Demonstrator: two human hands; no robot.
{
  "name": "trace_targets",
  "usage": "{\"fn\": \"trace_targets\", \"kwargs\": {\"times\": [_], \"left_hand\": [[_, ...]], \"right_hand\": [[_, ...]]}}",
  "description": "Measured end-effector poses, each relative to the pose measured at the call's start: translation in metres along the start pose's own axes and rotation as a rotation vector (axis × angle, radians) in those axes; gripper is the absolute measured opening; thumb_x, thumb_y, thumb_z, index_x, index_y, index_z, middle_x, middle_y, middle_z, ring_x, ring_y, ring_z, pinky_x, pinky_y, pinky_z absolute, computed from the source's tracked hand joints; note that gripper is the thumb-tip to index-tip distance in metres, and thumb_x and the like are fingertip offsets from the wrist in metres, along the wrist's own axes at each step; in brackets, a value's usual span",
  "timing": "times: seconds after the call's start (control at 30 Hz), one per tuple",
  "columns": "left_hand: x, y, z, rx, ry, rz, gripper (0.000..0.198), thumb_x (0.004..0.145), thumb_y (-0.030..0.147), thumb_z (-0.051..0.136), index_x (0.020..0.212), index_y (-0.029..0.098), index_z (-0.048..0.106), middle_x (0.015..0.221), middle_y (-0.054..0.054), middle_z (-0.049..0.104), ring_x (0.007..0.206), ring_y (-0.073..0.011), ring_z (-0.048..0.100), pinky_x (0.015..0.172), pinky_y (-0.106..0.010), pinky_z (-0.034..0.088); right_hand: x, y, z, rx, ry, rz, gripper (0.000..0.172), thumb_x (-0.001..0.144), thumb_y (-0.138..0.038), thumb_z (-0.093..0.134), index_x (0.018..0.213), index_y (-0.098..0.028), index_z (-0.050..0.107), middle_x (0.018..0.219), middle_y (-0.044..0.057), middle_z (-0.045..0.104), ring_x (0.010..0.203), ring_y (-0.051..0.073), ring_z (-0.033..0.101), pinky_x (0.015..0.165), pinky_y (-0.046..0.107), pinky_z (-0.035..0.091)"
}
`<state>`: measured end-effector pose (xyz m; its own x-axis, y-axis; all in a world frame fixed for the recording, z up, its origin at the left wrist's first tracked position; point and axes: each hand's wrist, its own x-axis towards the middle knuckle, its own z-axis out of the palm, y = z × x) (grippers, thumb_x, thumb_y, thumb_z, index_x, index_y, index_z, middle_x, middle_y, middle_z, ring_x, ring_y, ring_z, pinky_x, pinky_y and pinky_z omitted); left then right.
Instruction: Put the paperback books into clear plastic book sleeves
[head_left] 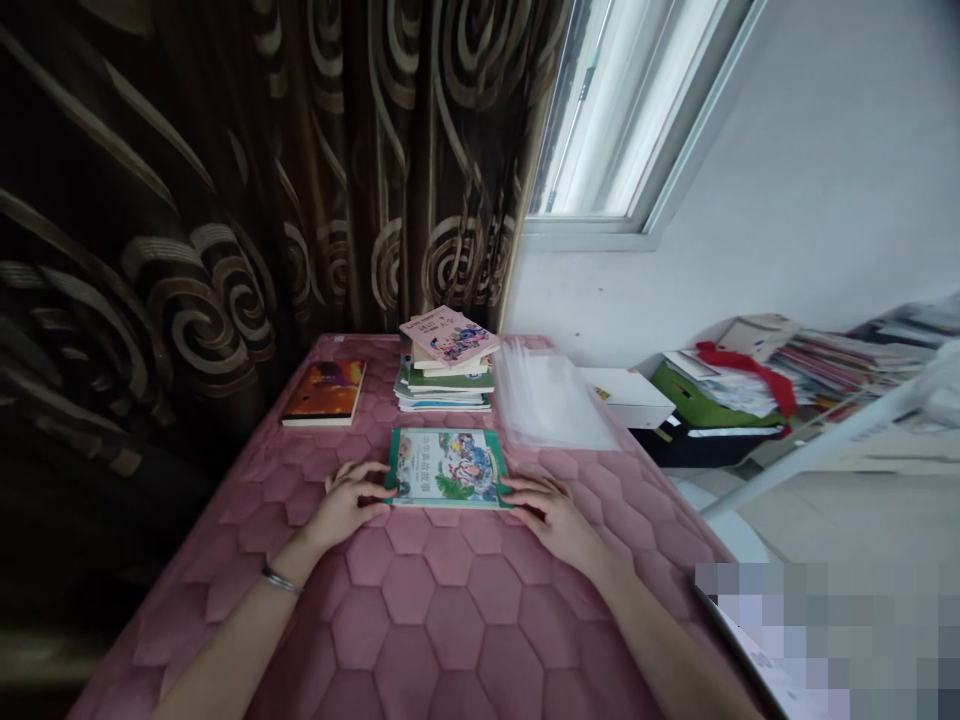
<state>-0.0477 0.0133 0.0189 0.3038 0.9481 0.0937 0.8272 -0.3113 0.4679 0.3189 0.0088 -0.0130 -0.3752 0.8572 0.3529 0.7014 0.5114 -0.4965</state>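
Observation:
A green-edged picture book point(448, 467) lies flat on the pink quilted table cover point(442, 610) in front of me. My left hand point(350, 500) grips its left edge, fingers curled over the cover. My right hand point(547, 510) holds its right edge, fingertips on the book. Behind it stands a stack of several books point(446, 365) with a pink one on top. An orange-covered book point(325, 392) lies alone at the back left. A pile of clear plastic sleeves point(551, 400) lies at the back right.
A dark swirl-patterned curtain point(247, 200) hangs behind and left of the table. A window point(622, 110) is at upper right. Beyond the table's right edge are a white box point(630, 395), piled books and papers point(757, 375) and a white frame bar point(810, 450).

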Motion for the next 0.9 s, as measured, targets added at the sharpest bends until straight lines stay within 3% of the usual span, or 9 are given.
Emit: {"fn": "trace_targets", "kwargs": {"times": [0.37,0.57,0.67,0.73,0.83,0.9], "left_hand": [[-0.001,0.002,-0.002,-0.042,-0.029,-0.006,0.023,0.080,0.027,0.064,0.098,0.038,0.072,0.132,0.001,0.055,0.125,-0.0298,0.039,0.102,-0.060,0.025],[-0.004,0.006,-0.008,0.028,0.003,0.036,0.024,0.081,0.027,0.061,0.099,0.038,0.072,0.129,-0.001,0.057,0.122,-0.0307,0.042,0.098,-0.061,0.030],[-0.002,0.031,-0.008,0.198,0.101,0.106,0.013,0.081,0.031,0.063,0.087,0.033,0.075,0.126,-0.002,0.059,0.123,-0.0309,0.043,0.102,-0.061,0.027],[0.002,0.057,-0.002,0.328,0.123,0.225,0.011,0.078,0.034,0.067,0.076,0.026,0.073,0.126,-0.005,0.059,0.125,-0.0315,0.043,0.107,-0.058,0.023],[0.011,0.094,0.016,0.434,0.063,0.386,0.016,0.078,0.030,0.068,0.090,0.019,0.071,0.119,-0.011,0.063,0.116,-0.0279,0.052,0.107,-0.048,0.031],[0.019,0.108,0.029,0.510,0.053,0.422,0.012,0.084,0.021,0.061,0.092,0.016,0.068,0.108,-0.012,0.066,0.105,-0.0253,0.058,0.104,-0.045,0.035]], "right_hand": [[-0.001,0.003,0.004,-0.005,0.005,0.004,0.023,0.090,-0.026,0.051,0.096,-0.031,0.073,0.119,0.002,0.067,0.121,0.025,0.053,0.104,0.056,0.033],[0.004,-0.002,-0.011,-0.030,-0.082,-0.053,0.026,0.092,-0.030,0.048,0.100,-0.034,0.072,0.120,0.001,0.066,0.119,0.025,0.052,0.100,0.051,0.039],[0.028,-0.008,-0.019,-0.114,-0.099,-0.052,0.028,0.094,-0.033,0.045,0.093,-0.032,0.074,0.111,0.002,0.069,0.111,0.024,0.056,0.098,0.046,0.041],[0.052,-0.012,-0.018,-0.179,-0.105,-0.056,0.026,0.093,-0.029,0.047,0.097,-0.028,0.073,0.110,0.004,0.068,0.107,0.023,0.057,0.096,0.043,0.043],[0.093,-0.017,-0.007,-0.231,-0.168,-0.056,0.027,0.089,-0.022,0.053,0.111,-0.025,0.068,0.121,0.006,0.063,0.111,0.022,0.057,0.098,0.037,0.043],[0.116,-0.019,0.004,-0.237,-0.200,-0.032,0.033,0.087,-0.023,0.056,0.120,-0.024,0.063,0.126,0.007,0.061,0.116,0.023,0.055,0.101,0.036,0.041]]}}
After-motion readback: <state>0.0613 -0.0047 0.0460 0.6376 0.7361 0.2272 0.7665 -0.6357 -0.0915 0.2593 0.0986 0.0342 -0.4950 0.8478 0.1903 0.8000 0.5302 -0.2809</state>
